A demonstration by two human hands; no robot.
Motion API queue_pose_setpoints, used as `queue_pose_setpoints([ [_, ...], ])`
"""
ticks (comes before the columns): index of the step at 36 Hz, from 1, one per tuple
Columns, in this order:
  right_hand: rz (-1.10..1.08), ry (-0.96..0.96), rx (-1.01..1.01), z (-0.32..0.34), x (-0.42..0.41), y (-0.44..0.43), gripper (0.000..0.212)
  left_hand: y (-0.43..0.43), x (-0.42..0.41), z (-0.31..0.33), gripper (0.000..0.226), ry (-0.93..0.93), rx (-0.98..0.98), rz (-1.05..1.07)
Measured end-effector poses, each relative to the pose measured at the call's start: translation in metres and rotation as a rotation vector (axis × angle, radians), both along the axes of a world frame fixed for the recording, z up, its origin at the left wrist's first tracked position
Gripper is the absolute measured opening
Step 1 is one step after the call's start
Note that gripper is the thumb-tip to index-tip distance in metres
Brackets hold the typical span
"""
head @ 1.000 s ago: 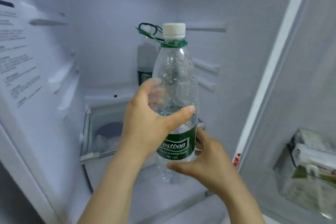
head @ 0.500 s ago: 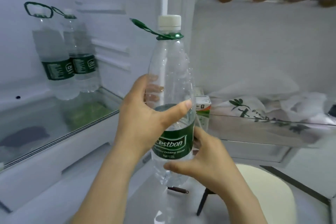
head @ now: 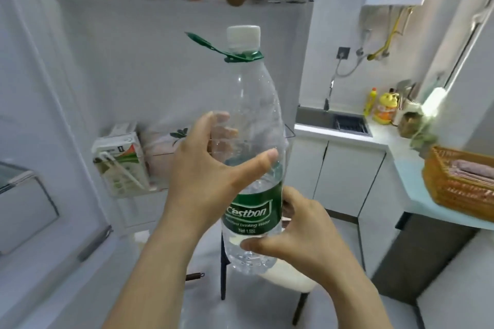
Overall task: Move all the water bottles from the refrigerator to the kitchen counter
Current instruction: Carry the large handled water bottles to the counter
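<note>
While the left hand (head: 204, 169) curls around the middle of the upright C'estbon water bottle (head: 256, 103), the right hand (head: 304, 235) grips its base under the green label (head: 251, 212). The bottle is held in the air just in front of the refrigerator door (head: 128, 67), the kitchen counter (head: 406, 171) well right of that door.

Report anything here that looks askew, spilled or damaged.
Nothing serious. The water bottle is capped and near upright, gripped by the left hand and right hand, with no spill visible. Only its green carry loop sticks out sideways, and the carton in the door shelf leans slightly.
</note>
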State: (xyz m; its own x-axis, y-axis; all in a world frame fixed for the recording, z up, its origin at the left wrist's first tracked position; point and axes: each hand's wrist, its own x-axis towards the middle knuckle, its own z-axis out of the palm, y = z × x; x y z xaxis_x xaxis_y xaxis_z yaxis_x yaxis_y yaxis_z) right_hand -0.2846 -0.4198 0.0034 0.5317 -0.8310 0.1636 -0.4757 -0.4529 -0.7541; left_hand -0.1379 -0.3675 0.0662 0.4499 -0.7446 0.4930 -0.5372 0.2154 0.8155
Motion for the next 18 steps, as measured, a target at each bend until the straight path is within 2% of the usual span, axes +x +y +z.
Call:
queue_pose_setpoints([
  [10, -0.2, -0.021, 0.027, -0.007, -0.134, -0.014, 0.068, -0.046, -0.128, -0.006, 0.083, 0.086, 0.014, -0.215],
  [18, -0.427, -0.02, 0.065, -0.015, -0.234, -0.008, 0.071, -0.07, -0.225, -0.015, 0.081, 0.061, 0.011, -0.437],
])
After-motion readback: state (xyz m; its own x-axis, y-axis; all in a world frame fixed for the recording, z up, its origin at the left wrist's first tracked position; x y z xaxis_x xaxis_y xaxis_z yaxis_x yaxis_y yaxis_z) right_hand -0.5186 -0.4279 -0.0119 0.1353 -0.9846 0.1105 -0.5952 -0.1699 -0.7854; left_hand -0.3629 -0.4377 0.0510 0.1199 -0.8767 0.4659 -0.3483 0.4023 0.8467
